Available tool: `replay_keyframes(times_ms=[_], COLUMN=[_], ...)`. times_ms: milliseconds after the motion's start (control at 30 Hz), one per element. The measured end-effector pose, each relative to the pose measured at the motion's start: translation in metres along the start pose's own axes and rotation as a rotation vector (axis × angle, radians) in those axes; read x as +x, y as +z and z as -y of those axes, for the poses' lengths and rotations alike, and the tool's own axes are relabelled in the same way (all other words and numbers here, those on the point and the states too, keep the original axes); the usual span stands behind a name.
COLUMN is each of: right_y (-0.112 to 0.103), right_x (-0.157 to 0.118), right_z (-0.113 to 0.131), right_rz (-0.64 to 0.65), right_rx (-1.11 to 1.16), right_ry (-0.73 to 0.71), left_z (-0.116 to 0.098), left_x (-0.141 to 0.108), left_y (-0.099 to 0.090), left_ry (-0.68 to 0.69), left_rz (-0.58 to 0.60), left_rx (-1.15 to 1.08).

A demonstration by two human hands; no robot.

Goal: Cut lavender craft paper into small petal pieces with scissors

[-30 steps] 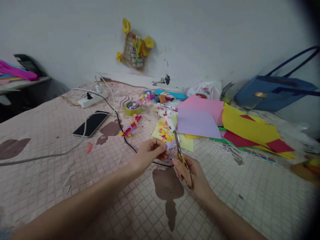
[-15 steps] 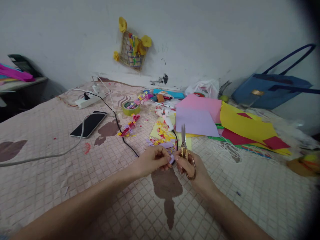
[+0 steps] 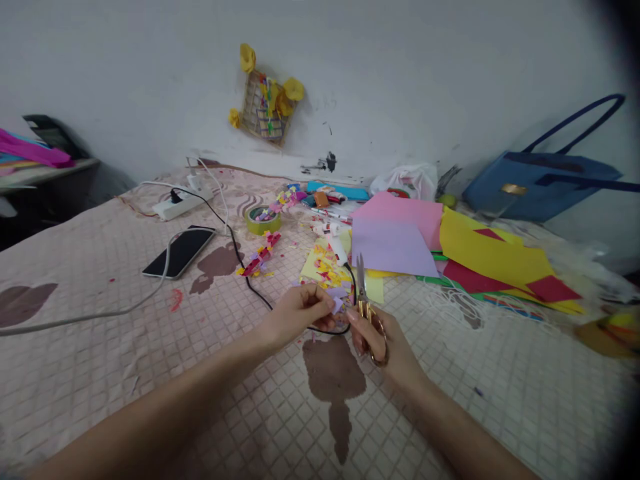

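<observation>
Between the thumb and fingers of my left hand is a small piece of purple paper. My right hand holds gold-handled scissors, blades pointing away from me and nearly together. The two hands are a short gap apart, low over the patterned cloth. Just beyond them, small yellow, pink and purple paper scraps lie on a pale yellow sheet. A white glue gun rests beside the scraps, its black cord looping around near my fingers.
Purple paper, pink paper and yellow sheets lie at the right, near white string. Leftward are green tape, a phone and a power strip. A blue bag stands far right.
My left hand has moved slightly up and left, with the purple piece now tipped outward. The scissors in my right hand have shifted slightly left, and the gap between the hands is a little wider.
</observation>
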State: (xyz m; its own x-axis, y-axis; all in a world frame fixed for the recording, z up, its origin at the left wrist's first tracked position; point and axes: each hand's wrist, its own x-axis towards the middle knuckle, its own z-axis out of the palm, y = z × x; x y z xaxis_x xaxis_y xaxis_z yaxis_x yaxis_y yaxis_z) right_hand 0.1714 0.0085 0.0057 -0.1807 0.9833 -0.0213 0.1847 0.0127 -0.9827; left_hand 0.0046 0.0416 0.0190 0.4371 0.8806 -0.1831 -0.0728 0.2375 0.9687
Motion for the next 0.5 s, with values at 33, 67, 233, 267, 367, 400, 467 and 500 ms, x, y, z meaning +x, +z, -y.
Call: replay_keyframes(times_ms=[33,67,233,267,367,400,467,500], right_y=[0.001,0.002,0.007,0.008,0.010,0.011,0.011,0.012], right_x=[-0.001,-0.003,-0.009,-0.010,-0.010,-0.010,-0.010,-0.010], right_z=[0.001,0.002,0.000,-0.001,-0.003,-0.004,-0.004,-0.004], right_rz=[0.016,0.033,0.088,0.099,0.100,0.097,0.091,0.089], right_rx=[-0.004,-0.007,-0.043,-0.050,-0.070,-0.076,-0.084,-0.085], right_ry=[0.010,0.019,0.030,0.041,0.083,0.092,0.100,0.099], left_z=[-0.001,-0.001,-0.002,-0.003,-0.005,-0.005,-0.005,-0.005], left_x=[0.000,0.001,0.002,0.002,0.002,0.001,0.001,0.001], left_y=[-0.001,-0.002,-0.004,-0.005,-0.005,-0.005,-0.005,-0.005], left_ry=[0.010,0.023,0.082,0.086,0.095,0.097,0.099,0.100], left_rz=[-0.022,-0.043,-0.114,-0.119,-0.133,-0.138,-0.146,-0.147], left_rx=[-0.009,-0.016,-0.085,-0.106,-0.152,-0.159,-0.163,-0.163])
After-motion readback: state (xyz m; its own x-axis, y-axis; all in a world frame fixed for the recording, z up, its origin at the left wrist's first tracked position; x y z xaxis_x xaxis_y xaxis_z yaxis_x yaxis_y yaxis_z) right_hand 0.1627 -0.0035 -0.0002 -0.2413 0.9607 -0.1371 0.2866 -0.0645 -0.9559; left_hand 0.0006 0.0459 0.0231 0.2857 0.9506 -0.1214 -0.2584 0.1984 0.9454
